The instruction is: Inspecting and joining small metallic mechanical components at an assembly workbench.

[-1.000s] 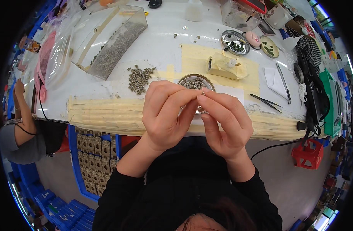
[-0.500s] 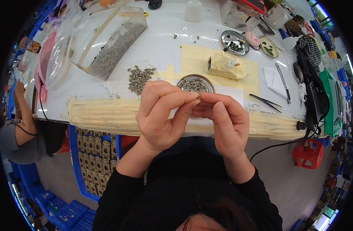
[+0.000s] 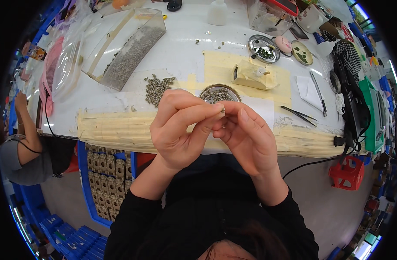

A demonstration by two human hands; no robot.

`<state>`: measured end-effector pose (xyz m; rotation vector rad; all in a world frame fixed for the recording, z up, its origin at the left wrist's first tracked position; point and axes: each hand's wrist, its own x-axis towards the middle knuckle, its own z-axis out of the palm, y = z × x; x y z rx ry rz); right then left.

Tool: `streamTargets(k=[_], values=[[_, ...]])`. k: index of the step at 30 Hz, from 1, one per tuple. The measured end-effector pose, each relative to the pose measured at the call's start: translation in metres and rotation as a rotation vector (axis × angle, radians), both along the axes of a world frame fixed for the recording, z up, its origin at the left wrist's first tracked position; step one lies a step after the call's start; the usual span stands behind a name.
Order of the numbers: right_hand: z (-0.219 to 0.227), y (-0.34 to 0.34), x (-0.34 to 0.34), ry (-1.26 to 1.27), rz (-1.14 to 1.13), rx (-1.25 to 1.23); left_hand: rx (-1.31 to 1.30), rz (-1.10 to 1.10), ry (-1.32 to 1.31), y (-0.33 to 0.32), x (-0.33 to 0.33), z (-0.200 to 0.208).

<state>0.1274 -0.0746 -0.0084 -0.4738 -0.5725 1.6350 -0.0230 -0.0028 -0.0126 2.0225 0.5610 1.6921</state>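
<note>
Over the table's front edge, my left hand (image 3: 176, 130) pinches a small metal part (image 3: 223, 111) between thumb and index finger. My right hand (image 3: 254, 143) meets it from the other side, fingers curled and its index fingertip against the part, thumb lifted off. Just beyond the fingertips is a round metal dish (image 3: 238, 96) holding many similar small parts, partly hidden by my hands. A loose pile of the same small metal parts (image 3: 158, 90) lies on the table, left of the dish. The part's details are too small to make out.
A clear bin (image 3: 137, 52) of small parts stands far left. A taped block (image 3: 254, 74), a dish of dark green pieces (image 3: 264, 48), tweezers (image 3: 298, 115) and a pen (image 3: 318, 93) lie to the right. Below left is a blue crate (image 3: 92, 203); another person (image 3: 25, 151) sits beyond.
My right thumb has swung up and left, and the right fingers have curled in beneath the part. My left hand has shifted slightly left, still pinching the part.
</note>
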Motion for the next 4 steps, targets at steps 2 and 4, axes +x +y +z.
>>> streamTargets(k=[2,4], values=[[0.0000,0.0006,-0.0001,-0.040,-0.002,0.016,0.009,-0.002,0.005,0.0009,-0.0006,-0.0005],[-0.0048,0.0015,0.0022,-0.071,-0.006,0.060,-0.007,-0.003,0.011,0.0013,0.0001,-0.0002]])
